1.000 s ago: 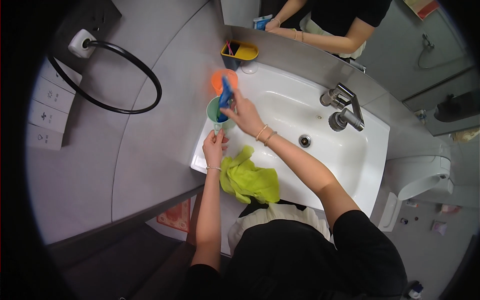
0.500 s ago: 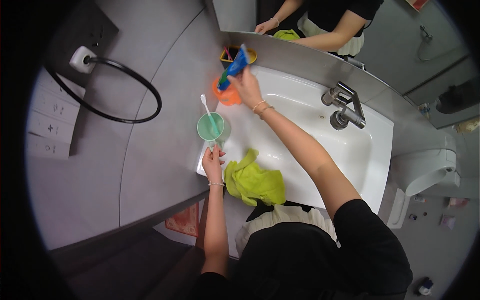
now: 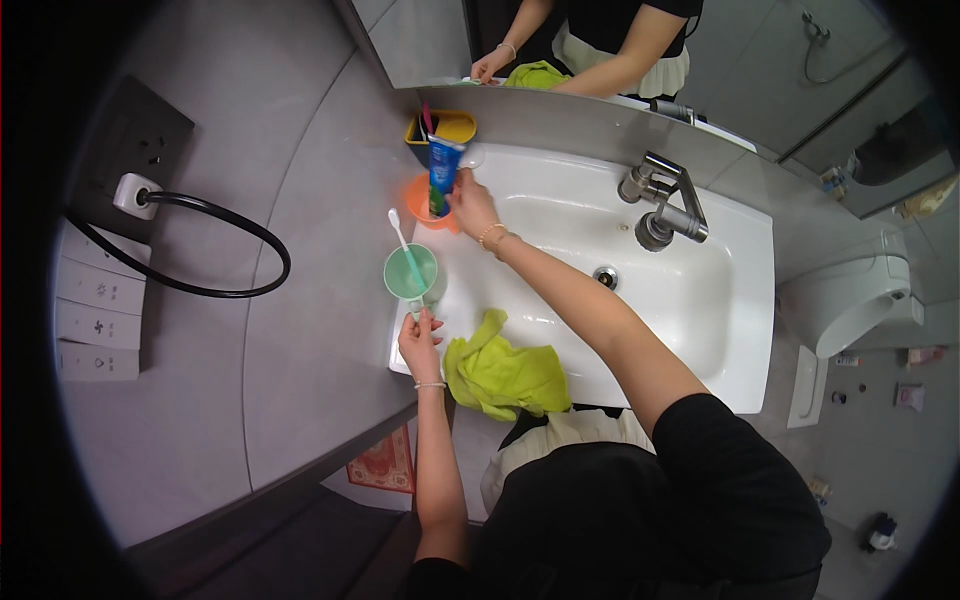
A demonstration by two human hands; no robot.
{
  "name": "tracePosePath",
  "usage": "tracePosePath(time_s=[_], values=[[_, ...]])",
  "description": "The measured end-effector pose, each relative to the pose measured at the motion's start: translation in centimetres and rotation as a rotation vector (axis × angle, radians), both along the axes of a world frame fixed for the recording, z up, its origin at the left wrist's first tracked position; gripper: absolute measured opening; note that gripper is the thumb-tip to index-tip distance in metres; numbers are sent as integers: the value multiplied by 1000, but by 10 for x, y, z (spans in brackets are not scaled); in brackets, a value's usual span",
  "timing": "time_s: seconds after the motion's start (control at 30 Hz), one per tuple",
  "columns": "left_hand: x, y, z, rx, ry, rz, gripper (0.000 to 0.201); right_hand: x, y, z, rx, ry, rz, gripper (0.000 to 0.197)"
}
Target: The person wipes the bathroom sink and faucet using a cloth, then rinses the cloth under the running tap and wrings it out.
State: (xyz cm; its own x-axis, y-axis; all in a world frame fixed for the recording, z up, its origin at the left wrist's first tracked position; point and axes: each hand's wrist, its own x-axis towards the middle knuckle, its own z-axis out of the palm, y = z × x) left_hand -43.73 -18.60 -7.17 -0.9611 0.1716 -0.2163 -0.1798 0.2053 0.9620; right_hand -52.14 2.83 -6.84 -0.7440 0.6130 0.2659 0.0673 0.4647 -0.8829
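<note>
Tube (image 3: pixel 443 168) now at orange cup (image 3: pixel 419 208) edge

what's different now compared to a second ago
The right hand has moved the blue tube from the green cup away from the person, to the orange cup, where its lower end now sits. Fingers remain beside the tube; whether they have let go is unclear. The left hand keeps hold of the green cup's handle, and the lime cloth stays put.
</note>
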Motion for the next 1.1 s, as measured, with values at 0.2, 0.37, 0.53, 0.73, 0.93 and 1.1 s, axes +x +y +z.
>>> tracePosePath(time_s=[0.2, 0.37, 0.53, 0.73, 0.93, 1.1], values=[[-16, 21, 0, -9, -1, -85, 26, 20, 33, 1, 131, -21, -146, 13], [-31, 44, -1, -1, -23, -75, 26, 6, 24, 16, -227, -424, 60, 26], [-32, 49, 1, -28, -13, -121, 26, 11, 42, 11, -281, -294, -97, 19], [-32, 81, 16, -60, 56, -268, 26, 63, 95, 20, -135, -265, -384, 18], [-65, 168, 18, -128, 104, -387, 29, 82, 122, 24, 98, -311, -601, 29], [-83, 217, -9, -99, 19, -323, 31, 78, 112, 15, -119, -226, -552, 37]])
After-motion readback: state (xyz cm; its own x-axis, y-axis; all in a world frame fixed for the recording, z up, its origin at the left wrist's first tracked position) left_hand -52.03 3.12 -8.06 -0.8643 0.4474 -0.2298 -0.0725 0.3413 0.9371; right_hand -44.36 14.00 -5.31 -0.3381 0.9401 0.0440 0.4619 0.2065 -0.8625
